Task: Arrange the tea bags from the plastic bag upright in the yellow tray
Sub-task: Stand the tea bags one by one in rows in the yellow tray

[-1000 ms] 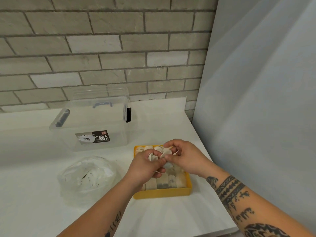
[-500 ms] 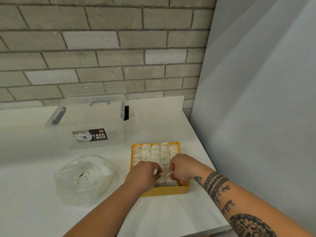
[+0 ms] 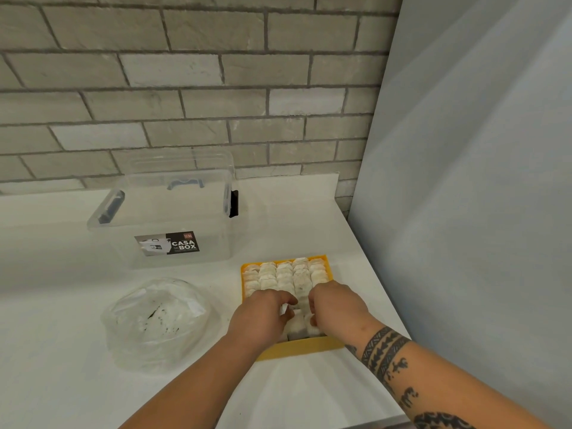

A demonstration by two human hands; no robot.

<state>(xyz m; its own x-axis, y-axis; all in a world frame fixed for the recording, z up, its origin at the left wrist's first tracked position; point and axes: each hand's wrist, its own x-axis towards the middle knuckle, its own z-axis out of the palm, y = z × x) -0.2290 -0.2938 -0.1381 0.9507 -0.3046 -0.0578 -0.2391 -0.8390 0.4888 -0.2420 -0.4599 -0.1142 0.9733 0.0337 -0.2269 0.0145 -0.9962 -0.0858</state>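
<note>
**Q:** Where do the tea bags lie?

**A:** The tea bags (image 3: pixel 284 275) stand upright in packed rows in the tray (image 3: pixel 305 348), at lower centre of the frame. The rows fill its far part. The near rows are partly hidden under the hands.

**Q:** And the hands?

**A:** The left hand (image 3: pixel 263 317) and right hand (image 3: pixel 335 305) sit side by side in the near end of the tray. Their fingers are curled down, each gripping tea bags in the near rows.

**Q:** What has just changed?

**A:** A second ago both hands were raised over the middle of the tray, working a tea bag between them. They have since dropped to the near end. By judgement, that tea bag is now being seated in its row, so one more is placed.

**Q:** What surrounds the tray?

**A:** The plastic bag (image 3: pixel 161 320) lies to its left, with pale contents showing, so work probably remains. A clear box (image 3: pixel 167 212) stands at centre left, against the wall.
</note>
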